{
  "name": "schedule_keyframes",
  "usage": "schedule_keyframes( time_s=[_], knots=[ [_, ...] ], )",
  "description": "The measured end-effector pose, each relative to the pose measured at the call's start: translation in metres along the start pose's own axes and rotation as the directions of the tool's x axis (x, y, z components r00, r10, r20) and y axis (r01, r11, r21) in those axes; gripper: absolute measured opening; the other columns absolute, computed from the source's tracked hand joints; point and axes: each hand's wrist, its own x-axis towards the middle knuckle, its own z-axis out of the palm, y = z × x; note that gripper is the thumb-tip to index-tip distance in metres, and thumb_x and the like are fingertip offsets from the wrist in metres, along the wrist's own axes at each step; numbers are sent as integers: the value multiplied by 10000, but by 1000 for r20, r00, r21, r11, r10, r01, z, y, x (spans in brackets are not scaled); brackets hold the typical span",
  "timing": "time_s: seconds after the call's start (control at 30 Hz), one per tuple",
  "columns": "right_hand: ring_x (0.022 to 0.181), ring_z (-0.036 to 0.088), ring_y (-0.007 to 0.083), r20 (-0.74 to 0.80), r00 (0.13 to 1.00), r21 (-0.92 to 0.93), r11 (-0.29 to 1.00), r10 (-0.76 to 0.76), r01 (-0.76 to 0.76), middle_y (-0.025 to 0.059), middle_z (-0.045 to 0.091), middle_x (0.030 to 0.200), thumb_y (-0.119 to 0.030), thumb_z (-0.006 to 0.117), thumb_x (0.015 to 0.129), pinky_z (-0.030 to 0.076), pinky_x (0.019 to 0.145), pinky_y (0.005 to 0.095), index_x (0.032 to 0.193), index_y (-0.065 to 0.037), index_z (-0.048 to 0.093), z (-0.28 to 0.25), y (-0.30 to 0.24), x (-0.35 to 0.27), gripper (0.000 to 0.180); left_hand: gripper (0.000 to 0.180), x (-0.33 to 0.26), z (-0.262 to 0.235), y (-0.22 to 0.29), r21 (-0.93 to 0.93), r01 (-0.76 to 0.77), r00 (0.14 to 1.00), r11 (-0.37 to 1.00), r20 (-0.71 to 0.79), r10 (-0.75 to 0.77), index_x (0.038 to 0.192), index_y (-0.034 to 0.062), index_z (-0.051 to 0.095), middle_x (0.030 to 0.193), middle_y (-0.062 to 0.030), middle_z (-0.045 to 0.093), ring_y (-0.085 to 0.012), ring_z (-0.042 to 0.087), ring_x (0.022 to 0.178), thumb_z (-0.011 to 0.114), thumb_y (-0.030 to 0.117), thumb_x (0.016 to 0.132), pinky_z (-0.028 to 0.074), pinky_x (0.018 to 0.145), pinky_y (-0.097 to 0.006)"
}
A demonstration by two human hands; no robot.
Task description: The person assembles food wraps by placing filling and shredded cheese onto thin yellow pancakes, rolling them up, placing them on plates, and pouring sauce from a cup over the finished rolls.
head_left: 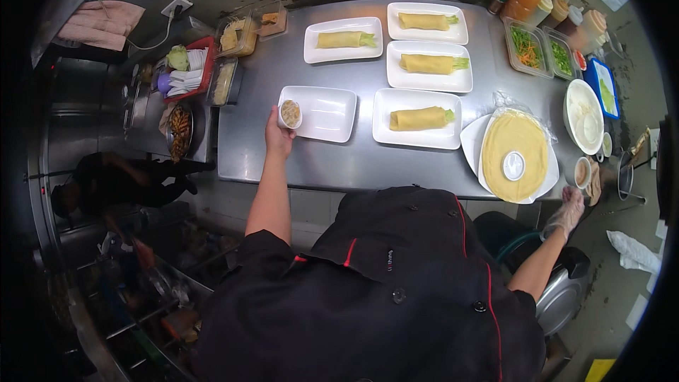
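Above the steel tabletop [346, 170], the left hand [279, 136] is clasped around a small filled cup [290, 114] at a white plate's [329, 113] left edge, where a careless tilt could spill it; whether the gloved right hand [567, 211] grips anything cannot be told.

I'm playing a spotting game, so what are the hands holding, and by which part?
The left hand holds a small white cup by its outer side. Whether the gloved right hand holds anything can't be told.
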Motion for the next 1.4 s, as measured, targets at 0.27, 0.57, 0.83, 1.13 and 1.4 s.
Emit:
schedule_keyframes(
  time_s=[0.27,0.57,0.83,1.13,1.4],
  knots=[
    [788,674,178,-75,993,-109,991,-88,80,128,694,915,-273,563,1013,553,749,313,1020,12,621,19,-196,-112,291,538,-57,106,-31,-94,233,929,968,315,-193,1184,122,617,1010,-19,671,-116,560,675,342,556,1024,337,453,-258],
    [708,666,183,-194,955,-114,972,-225,206,118,671,804,-233,553,1025,547,667,306,1017,16,589,-12,-393,-201,252,696,-135,360,-174,192,673,380,714,738,-557,1357,94,534,1327,-102,605,-255,574,1216,292,630,986,437,1040,-438],
    [677,672,196,38,849,-158,835,-528,527,126,699,810,-258,646,965,567,645,338,987,15,661,-86,-623,-223,275,376,-144,408,-189,244,672,283,700,788,-546,1123,138,605,1010,-36,675,-202,632,810,432,416,936,451,540,-347],
    [906,716,294,6,698,-858,-363,-716,-364,149,735,941,-92,703,778,573,811,353,971,-146,764,-55,-804,-128,210,406,-137,390,-193,118,606,376,787,829,-414,1269,106,566,1141,-69,643,-250,627,950,524,367,961,503,681,-365],
    [1065,685,358,-210,643,-949,-4,-737,-315,180,710,1124,-44,759,708,570,905,480,1003,-65,771,-116,-830,2,295,435,-136,361,-192,-14,589,458,808,830,-319,1264,97,571,1145,-91,670,-280,674,933,531,385,940,562,698,-382]
  ],
)
